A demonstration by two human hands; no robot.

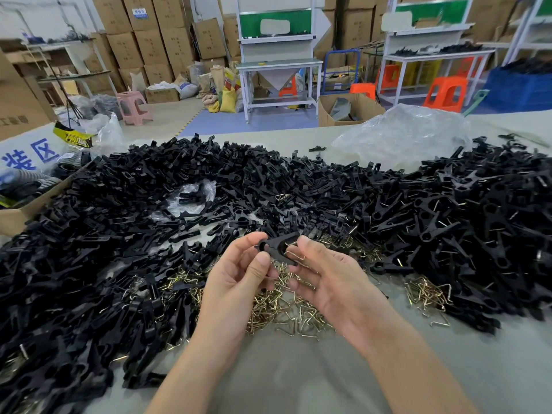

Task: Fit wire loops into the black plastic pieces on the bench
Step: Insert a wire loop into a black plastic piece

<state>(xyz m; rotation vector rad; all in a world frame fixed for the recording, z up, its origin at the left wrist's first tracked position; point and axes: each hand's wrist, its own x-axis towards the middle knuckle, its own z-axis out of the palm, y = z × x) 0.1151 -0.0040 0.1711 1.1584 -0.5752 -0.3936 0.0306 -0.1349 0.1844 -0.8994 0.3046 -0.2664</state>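
Black plastic piece (276, 249): held up at centre frame, above the bench (298, 380), between left hand (236, 282) and right hand (331, 276); narrow end pointed left, forked wide end right.
Wire loop (294, 254): brass-coloured, sat at the forked end of the black plastic piece, touching it; how far it was seated could not be told.
Left hand grip: thumb and forefinger clamped on the narrow end of the piece, other fingers loosely curled beneath.
Right hand grip: thumb on top and forefinger below pinched the wire loop against the wide end; remaining fingers stretched out underneath.
Loose wire loops (277, 306): scattered heap on the bench directly below both hands, a smaller clump (427, 292) lower right.
Black heap (119, 234): same black pieces piled across the bench from left edge to right edge, ringing the hands on three sides.
Clear plastic bag (400, 135): crumpled, upper right of the bench, behind the heap.
Cardboard box (15, 218): left edge of frame, just beside the heap.
Background: stacked cartons (149, 34) upper left; pink stool (133, 106) and orange stool (446, 94) on the floor.
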